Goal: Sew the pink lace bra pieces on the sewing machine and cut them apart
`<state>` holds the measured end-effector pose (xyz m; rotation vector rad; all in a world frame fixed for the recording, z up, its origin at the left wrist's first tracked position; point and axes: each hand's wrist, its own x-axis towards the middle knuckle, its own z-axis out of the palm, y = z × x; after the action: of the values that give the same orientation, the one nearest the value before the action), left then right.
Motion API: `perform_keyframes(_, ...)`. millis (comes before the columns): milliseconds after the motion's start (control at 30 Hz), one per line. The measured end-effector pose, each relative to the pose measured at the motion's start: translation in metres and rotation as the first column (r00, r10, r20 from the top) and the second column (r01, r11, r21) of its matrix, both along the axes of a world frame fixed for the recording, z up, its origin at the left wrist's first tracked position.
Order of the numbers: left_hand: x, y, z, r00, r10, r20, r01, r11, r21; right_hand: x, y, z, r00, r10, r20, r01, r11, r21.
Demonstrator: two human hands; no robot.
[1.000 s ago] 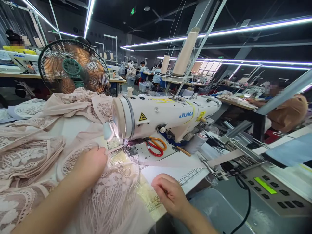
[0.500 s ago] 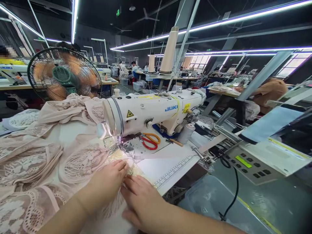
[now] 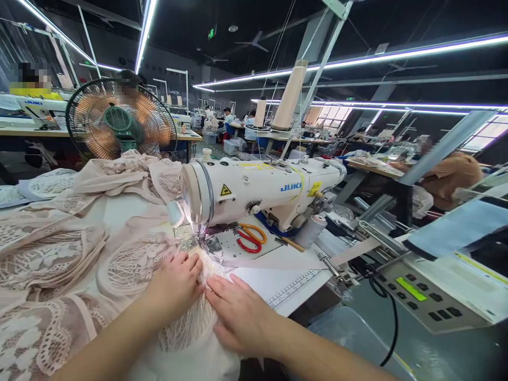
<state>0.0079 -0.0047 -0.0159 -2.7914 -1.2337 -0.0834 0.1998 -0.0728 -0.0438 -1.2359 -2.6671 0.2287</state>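
Note:
A pale lace fabric piece lies on the white sewing table below the needle area of the JUKI sewing machine. My left hand is closed on this lace, its fingers curled and pressed together near the presser foot. Beside it, my right hand rests on the lace's right edge with fingers stretched out and lying fairly flat. Lit by the machine lamp, the upper part of the lace reaches toward the foot. The hands partly cover the lace between them.
Stacked pink lace pieces cover the table's left side. Scissors with red and orange handles and a thread cone lie right of the needle. A control box stands at the right, a fan behind.
The right hand's fingers have spread flatter over the lace, and the left hand's fingers have curled more. More lace strands show between the forearms. The view has shifted slightly left.

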Motion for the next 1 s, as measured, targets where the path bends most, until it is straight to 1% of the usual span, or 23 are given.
perform_keyframes(67, 0.001, 0.003, -0.007, 0.999, -0.02, 0.05, 0.019, 1.0, 0.024, 0.003, 0.003, 0.0, 1.0, 0.009, -0.006, -0.009, 1.0, 0.012)
perform_keyframes(200, 0.005, 0.006, -0.015, 0.992, -0.011, 0.127, 0.013, 1.0, -0.013, 0.01, 0.008, -0.001, 0.999, 0.049, 0.016, -0.049, 0.999, 0.015)
perform_keyframes(367, 0.01, 0.005, -0.015, 0.983, 0.003, 0.186, 0.006, 0.999, -0.048, 0.015, 0.008, -0.004, 0.996, 0.082, -0.018, -0.081, 0.995, 0.053)
perform_keyframes(467, 0.011, 0.003, -0.014, 0.982, -0.019, 0.189, 0.024, 0.999, -0.026, 0.015, 0.007, -0.002, 0.994, 0.1, -0.047, -0.098, 0.994, 0.058)
perform_keyframes(567, 0.012, 0.004, -0.015, 0.985, -0.03, 0.168, 0.029, 1.0, 0.01, 0.016, 0.006, -0.001, 0.995, 0.075, -0.069, -0.072, 0.996, 0.047)
perform_keyframes(667, 0.014, 0.004, -0.018, 0.988, -0.002, 0.151, -0.001, 1.0, 0.022, 0.016, 0.006, -0.002, 0.996, 0.041, -0.084, -0.038, 0.999, 0.038)
perform_keyframes(833, 0.017, 0.003, -0.02, 0.981, 0.097, 0.165, -0.094, 0.995, -0.025, 0.017, 0.006, -0.006, 0.995, 0.008, -0.098, -0.001, 0.997, 0.071)
perform_keyframes(900, 0.017, 0.003, -0.02, 0.98, 0.107, 0.169, -0.101, 0.994, -0.046, 0.017, 0.006, -0.005, 0.991, -0.006, -0.131, 0.019, 0.996, 0.093)
perform_keyframes(1000, 0.018, 0.004, -0.019, 0.982, 0.096, 0.161, -0.09, 0.995, -0.04, 0.015, 0.005, -0.003, 0.981, -0.012, -0.195, 0.035, 0.993, 0.113)
